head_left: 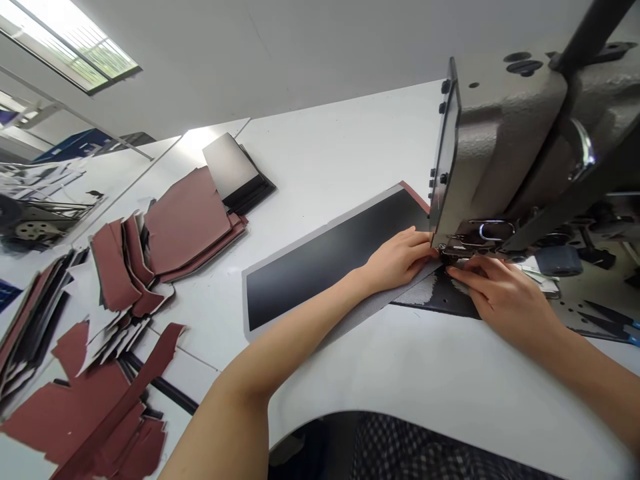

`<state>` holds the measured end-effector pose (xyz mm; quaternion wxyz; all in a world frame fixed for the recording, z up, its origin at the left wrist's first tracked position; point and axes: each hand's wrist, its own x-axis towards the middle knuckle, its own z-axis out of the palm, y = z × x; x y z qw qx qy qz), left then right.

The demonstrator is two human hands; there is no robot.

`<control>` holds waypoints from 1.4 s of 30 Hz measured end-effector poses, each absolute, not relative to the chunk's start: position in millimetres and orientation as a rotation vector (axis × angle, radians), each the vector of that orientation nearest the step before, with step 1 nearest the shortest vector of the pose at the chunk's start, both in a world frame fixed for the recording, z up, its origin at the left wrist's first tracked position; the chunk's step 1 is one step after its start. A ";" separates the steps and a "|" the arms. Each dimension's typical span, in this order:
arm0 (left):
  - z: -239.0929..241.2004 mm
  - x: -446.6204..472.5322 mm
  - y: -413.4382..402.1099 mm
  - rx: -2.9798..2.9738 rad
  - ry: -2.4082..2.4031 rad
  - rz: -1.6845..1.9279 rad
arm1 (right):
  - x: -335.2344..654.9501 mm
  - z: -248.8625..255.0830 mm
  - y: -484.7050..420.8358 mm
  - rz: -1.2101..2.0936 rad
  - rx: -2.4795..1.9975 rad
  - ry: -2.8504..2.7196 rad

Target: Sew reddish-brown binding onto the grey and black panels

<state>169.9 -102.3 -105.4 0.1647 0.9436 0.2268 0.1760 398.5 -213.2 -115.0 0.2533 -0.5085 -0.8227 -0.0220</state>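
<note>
A long black panel point(320, 267) with pale grey edging lies aslant on the white table, its right end under the sewing machine head point(495, 153). A reddish strip point(416, 196) shows along its far end. My left hand point(397, 260) rests on the panel with fingers bent together, holding it close to the presser foot. Grey mesh-like fabric point(373, 307) runs beneath that wrist. Right of the needle area, my right hand point(505, 290) has thumb and fingers pinched at the work's edge. What lies between those fingertips is mostly hidden.
Stacked reddish-brown pieces point(187, 223) lie left on the white table point(310, 167). Behind them is a grey and black stack point(233, 167). Red scraps point(95, 413) fill the lower left. Blue-handled scissors point(613, 327) lie right, beyond my right forearm.
</note>
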 end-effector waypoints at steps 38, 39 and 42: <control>-82.8 158.4 -179.4 2.753 0.954 0.489 | 495.1 -78.7 -249.1 -0.264 -1.967 -2.045; -82.6 157.8 -182.0 2.759 0.930 0.496 | 504.0 -78.7 -246.4 -0.322 -2.035 -2.019; -83.3 159.5 -189.6 2.780 0.859 0.504 | 513.7 -76.6 -231.9 -0.399 -2.178 -1.998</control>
